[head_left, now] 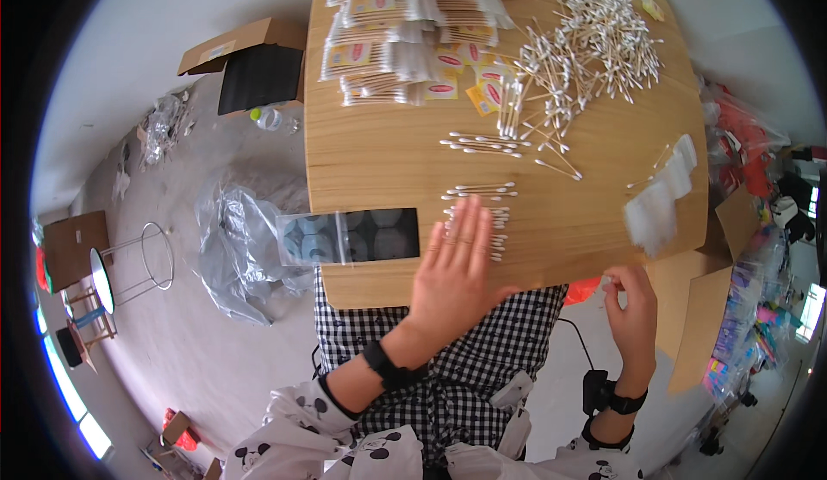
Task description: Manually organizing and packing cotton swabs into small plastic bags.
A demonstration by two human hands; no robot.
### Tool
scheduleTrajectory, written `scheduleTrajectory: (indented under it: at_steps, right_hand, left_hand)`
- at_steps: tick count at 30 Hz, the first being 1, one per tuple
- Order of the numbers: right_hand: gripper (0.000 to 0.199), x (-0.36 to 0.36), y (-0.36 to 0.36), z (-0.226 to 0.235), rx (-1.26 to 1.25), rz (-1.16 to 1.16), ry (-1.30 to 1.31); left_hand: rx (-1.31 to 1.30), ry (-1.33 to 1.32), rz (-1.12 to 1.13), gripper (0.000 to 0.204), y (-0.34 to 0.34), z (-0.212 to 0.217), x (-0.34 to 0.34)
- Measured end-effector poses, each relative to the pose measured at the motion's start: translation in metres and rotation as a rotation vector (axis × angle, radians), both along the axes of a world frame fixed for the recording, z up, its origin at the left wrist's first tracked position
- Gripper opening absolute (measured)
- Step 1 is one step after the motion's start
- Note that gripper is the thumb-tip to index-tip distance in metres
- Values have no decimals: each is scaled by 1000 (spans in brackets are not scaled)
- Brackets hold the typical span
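My left hand (454, 266) lies flat, fingers together, on the wooden table (379, 148), covering part of a small row of cotton swabs (491, 222). Just left of it a clear plastic bag (349, 237) lies over a dark phone-like slab at the table's near edge. My right hand (631, 303) is at the near right edge, fingers pinched on a small pale thing, seemingly a clear sleeve. A blurred stack of clear sleeves (659, 200) lies just above it.
A big loose heap of cotton swabs (586, 45) covers the far right of the table, with packed swab bags and orange labels (405, 37) at far left. Crumpled plastic (237, 247), an open carton (254, 62) and a wire stand (142, 260) are on the floor to the left.
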State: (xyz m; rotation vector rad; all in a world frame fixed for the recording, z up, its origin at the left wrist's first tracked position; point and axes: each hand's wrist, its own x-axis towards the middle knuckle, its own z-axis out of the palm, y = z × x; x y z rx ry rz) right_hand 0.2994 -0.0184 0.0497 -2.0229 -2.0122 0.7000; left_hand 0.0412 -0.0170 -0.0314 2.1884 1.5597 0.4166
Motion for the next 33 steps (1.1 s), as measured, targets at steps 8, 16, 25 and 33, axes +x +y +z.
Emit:
scheduleTrajectory:
  at_steps: [8,16,25,33]
  right_hand:
    - [28,-2,-19,-33,201,-65,198]
    - [16,-83,29,-91,365,173,537]
    - [15,-86,31,-94,429,238,465]
    - [18,-89,29,-96,411,144,504]
  left_hand:
    - [-27,138,-29,111,5,10,-25]
    - [52,186,-153,110,27,-8,-9]
    - [69,184,-164,107,27,-10,-10]
    - [55,179,-158,104,27,-9,-10]
